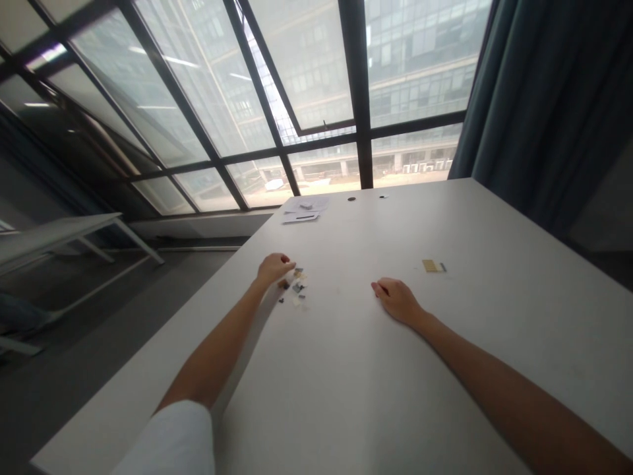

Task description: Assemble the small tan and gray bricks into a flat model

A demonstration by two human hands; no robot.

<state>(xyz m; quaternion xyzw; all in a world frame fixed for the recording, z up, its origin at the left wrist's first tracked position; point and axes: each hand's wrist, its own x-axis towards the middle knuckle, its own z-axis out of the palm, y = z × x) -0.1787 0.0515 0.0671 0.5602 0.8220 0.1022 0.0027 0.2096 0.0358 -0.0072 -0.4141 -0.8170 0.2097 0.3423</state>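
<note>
My left hand (pixel 275 268) hovers at the upper left edge of a loose pile of small pieces (pixel 298 288), some grey, some black, some cream or tan. Its fingers are bent together towards the thumb. Whether a piece sits between them is too small to see. My right hand (pixel 394 298) rests on the white table with its fingers curled in, and nothing shows in it. Beyond it to the right lies a small flat yellow piece (pixel 430 266) joined or set against pale and grey bits.
Papers (pixel 301 216) with a dark pen-like stick lie at the table's far left corner. Two small dark round spots, one a disc (pixel 351 199), are near the far edge. Windows stand behind, a blue curtain (pixel 519 119) on the right, another table (pixel 59 234) on the left.
</note>
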